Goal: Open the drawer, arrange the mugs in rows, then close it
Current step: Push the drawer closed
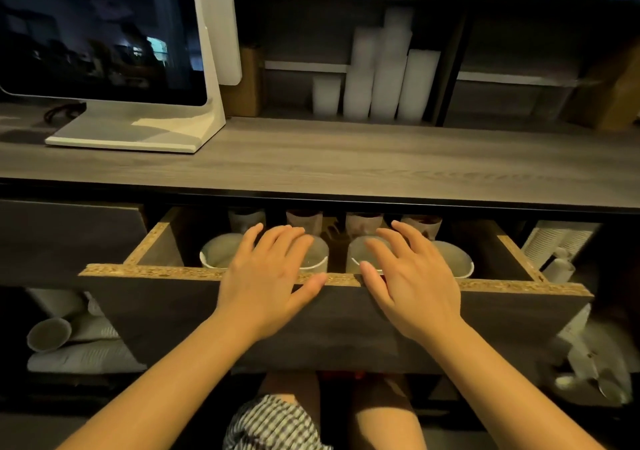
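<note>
The drawer (pixel 166 271) under the grey countertop stands partly pulled out, its raw chipboard front edge facing me. Inside, white mugs (pixel 220 250) form a front row, and brown-patterned mugs (pixel 246 219) form a back row under the counter lip. My left hand (pixel 266 276) hovers flat over the front edge and a front-row mug, fingers spread. My right hand (pixel 412 283) does the same over the mugs to the right. Neither hand grips anything; whether they touch the mugs is unclear.
A white monitor (pixel 138 51) stands on the countertop (pixel 346 158) at the left. Stacks of white cups (pixel 381 75) fill the shelf behind. More cup stacks (pixel 76 338) lie on lower shelves beside the drawer. My knees (pixel 294 401) are below the drawer.
</note>
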The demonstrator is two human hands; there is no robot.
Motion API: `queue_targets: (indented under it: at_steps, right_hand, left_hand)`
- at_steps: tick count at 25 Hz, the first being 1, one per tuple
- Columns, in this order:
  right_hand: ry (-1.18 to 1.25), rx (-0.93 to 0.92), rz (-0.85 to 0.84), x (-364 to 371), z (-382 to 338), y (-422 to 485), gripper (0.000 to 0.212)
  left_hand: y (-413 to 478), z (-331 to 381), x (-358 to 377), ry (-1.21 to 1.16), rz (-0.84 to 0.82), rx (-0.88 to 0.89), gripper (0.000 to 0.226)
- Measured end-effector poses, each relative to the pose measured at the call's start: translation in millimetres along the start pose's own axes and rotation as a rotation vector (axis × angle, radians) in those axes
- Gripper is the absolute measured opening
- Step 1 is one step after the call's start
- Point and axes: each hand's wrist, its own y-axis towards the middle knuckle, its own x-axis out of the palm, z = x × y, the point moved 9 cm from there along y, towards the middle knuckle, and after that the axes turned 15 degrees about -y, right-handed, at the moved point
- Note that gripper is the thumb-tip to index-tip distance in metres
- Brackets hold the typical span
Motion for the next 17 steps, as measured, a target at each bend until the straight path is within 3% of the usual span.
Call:
queue_targets:
  at_steps: [8, 17]
  right_hand:
    - [-0.074, -0.157, -0.074, 30.1, 3.3, 35.9, 0.090]
    - [-0.136, -0.137, -0.094, 43.6, 8.9, 47.8, 0.103]
  left_hand:
    - [42.2, -13.8, 13.2, 0.076, 0.010, 0.021, 0.089]
    - [55.5, -18.6, 19.1, 0.104, -0.029, 0.004, 0.100]
